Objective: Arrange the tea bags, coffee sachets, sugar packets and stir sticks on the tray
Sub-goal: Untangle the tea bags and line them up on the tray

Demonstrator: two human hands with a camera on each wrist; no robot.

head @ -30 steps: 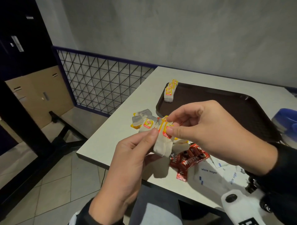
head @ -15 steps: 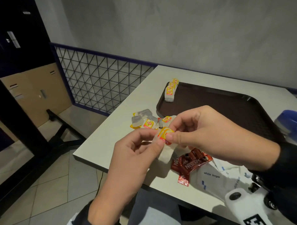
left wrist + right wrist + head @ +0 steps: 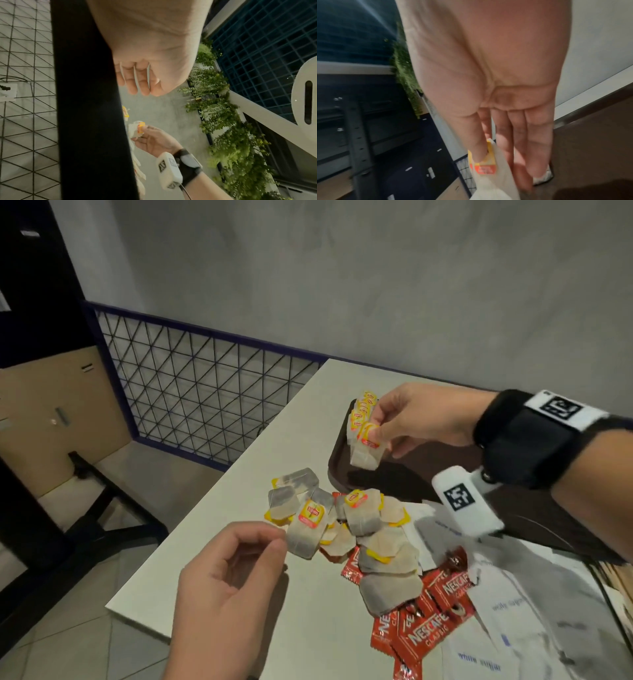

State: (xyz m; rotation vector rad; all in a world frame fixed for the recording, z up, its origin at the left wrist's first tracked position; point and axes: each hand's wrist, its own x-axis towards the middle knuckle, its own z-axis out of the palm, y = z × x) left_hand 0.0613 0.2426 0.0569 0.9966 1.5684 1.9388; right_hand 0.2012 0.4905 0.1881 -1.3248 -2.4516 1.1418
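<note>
My right hand [image 3: 375, 430] pinches a small stack of tea bags [image 3: 365, 451] by their yellow tags, just above the near-left corner of the dark brown tray [image 3: 337, 470]. Right beside the held stack, a row of tea bags [image 3: 363, 405] stands on the tray. The right wrist view shows thumb and forefinger [image 3: 479, 152] on the held tea bag's tag [image 3: 485, 169]. My left hand [image 3: 270, 542] hovers loosely curled at the edge of a loose tea bag pile [image 3: 342, 518] and holds nothing. Red coffee sachets [image 3: 428, 631] and white sugar packets [image 3: 507, 607] lie nearer me.
The white table [image 3: 239, 494] ends at an edge on my left, with tiled floor below. A dark mesh railing [image 3: 205, 398] runs behind that edge, and a grey wall stands behind the table. A white camera unit [image 3: 460, 503] hangs under my right wrist.
Both hands held the tea bags together before me. My right hand has carried them away to the tray's corner, and my left hand has let go and dropped toward the pile.
</note>
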